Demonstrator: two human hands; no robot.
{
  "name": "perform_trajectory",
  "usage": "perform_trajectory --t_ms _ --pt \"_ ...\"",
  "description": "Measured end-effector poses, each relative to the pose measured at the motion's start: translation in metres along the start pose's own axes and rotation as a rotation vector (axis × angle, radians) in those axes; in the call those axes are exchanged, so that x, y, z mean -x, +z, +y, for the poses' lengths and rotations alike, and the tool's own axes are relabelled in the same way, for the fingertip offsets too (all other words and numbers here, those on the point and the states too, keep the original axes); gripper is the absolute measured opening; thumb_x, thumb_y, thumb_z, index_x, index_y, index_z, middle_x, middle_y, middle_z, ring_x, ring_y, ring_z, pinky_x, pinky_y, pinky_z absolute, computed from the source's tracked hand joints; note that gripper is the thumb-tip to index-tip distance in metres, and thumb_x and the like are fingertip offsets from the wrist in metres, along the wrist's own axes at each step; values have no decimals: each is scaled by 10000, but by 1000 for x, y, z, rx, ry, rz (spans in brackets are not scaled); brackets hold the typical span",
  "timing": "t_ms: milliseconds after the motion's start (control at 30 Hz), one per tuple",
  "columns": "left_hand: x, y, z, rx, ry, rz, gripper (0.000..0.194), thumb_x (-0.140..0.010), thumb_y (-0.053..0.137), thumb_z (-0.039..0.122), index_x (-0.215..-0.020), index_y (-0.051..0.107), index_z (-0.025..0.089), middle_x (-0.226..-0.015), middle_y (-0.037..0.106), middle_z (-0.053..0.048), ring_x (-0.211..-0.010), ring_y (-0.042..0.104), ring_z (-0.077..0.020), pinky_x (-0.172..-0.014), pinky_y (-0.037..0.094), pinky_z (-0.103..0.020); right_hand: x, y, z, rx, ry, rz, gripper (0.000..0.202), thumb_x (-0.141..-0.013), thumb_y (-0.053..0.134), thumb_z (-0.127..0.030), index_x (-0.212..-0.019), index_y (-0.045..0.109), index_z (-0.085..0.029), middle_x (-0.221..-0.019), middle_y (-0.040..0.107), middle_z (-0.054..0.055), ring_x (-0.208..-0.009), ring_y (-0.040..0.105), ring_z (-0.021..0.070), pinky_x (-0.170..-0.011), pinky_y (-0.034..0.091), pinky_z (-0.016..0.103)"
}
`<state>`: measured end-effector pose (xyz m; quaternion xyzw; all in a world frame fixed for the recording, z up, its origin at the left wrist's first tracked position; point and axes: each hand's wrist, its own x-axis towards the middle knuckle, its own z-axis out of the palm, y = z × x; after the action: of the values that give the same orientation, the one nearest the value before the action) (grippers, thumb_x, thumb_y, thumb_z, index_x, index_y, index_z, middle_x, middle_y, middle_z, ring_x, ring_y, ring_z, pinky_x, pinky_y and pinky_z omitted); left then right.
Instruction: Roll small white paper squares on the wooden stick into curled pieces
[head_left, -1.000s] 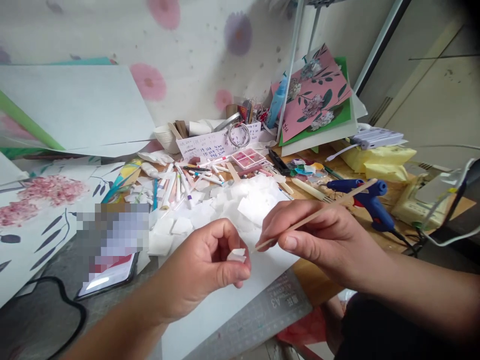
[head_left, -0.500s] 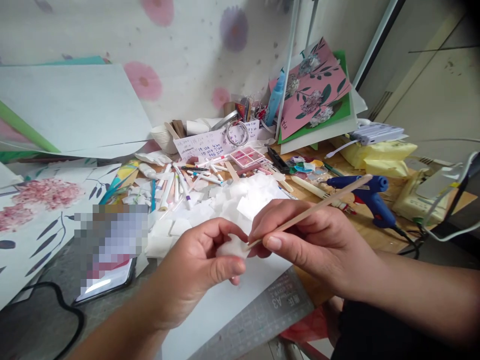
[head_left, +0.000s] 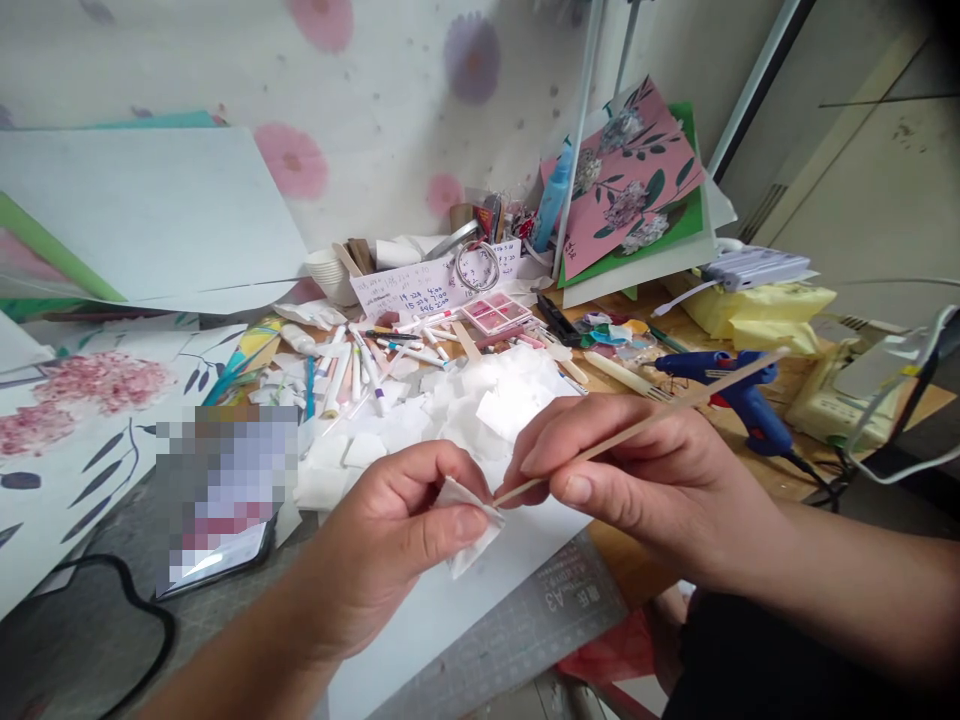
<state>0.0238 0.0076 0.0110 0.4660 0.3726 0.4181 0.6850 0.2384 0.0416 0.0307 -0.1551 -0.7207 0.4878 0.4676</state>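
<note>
White paper scrap [head_left: 472, 554] now pokes corner-down vs 0.5 s ago, pinched in L hand [head_left: 405, 545] at 6 o'clock, R hand [head_left: 652, 485] gripping thin stick [head_left: 630, 433] angled to 2 o'clock, tip at paper; prob. shaping step, next needs steady pinch.

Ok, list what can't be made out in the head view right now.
All in the head view:
- Middle of the white paper piece: hidden under the thumb of the left hand.
- Palm of the right hand: turned away, hidden by the hand itself.
- Phone display: mostly pixelated.
- Notes on the white strip: partly too small to read.
- Flower picture: cut off by the left edge.
</note>
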Motion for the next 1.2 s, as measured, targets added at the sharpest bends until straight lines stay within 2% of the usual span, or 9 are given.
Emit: perform_trajectory --t_ms 300,567,700,833,967,1067,1200 --pt "-2 1 3 53 35 -89 67 -804 782 232 -762 735 208 -720 711 32 -705 615 -112 -710 451 -219 -2 0 1 -58 -82 -61 93 -905 666 -112 -949 729 -165 -796 734 37 -900 709 155 -808 578 268" --pt "-1 1 1 75 12 -80 62 -807 774 195 -769 728 212 -682 742 40 -639 643 -94 -637 486 -189 0 -2 1 11 -53 -46 66 -889 680 -95 -939 720 -110 -865 742 89 -876 712 180 -789 576 301" --pt "-1 3 4 -112 8 16 85 -782 758 178 -752 694 225 -608 694 66 -567 592 -84 -563 453 -176 0 -2 0 42 -58 -41 56 -890 682 -104 -934 716 -99 -893 748 110 -892 715 193 -810 574 318" --pt "-1 10 8 -553 75 170 74 -770 706 170 -738 678 231 -564 617 82 -517 522 -90 -505 392 -194 -1 -2 -2 64 -13 -44 48 -892 678 -114 -920 712 -94 -904 743 120 -902 709 199 -779 581 308" --pt "1 14 9 -861 176 248 66 -771 680 205 -712 691 234 -613 646 62 -579 542 -124 -530 388 -222 -1 0 -4 67 3 -72 59 -892 664 -92 -925 707 -69 -922 729 137 -899 706 202 -767 587 308" --pt "3 13 9 -874 187 216 74 -780 677 220 -707 678 230 -596 619 63 -557 517 -122 -520 380 -226 -2 1 -3 109 -6 -68 53 -890 663 -86 -906 710 -67 -890 724 130 -883 703 202 -763 587 311" --pt "2 10 11 -717 249 138 136 -814 678 226 -684 641 216 -621 557 60 -572 504 -113 -547 403 -223 -2 -1 -2 144 -4 -32 49 -884 673 -95 -885 721 -87 -849 724 104 -866 699 190 -735 582 283"
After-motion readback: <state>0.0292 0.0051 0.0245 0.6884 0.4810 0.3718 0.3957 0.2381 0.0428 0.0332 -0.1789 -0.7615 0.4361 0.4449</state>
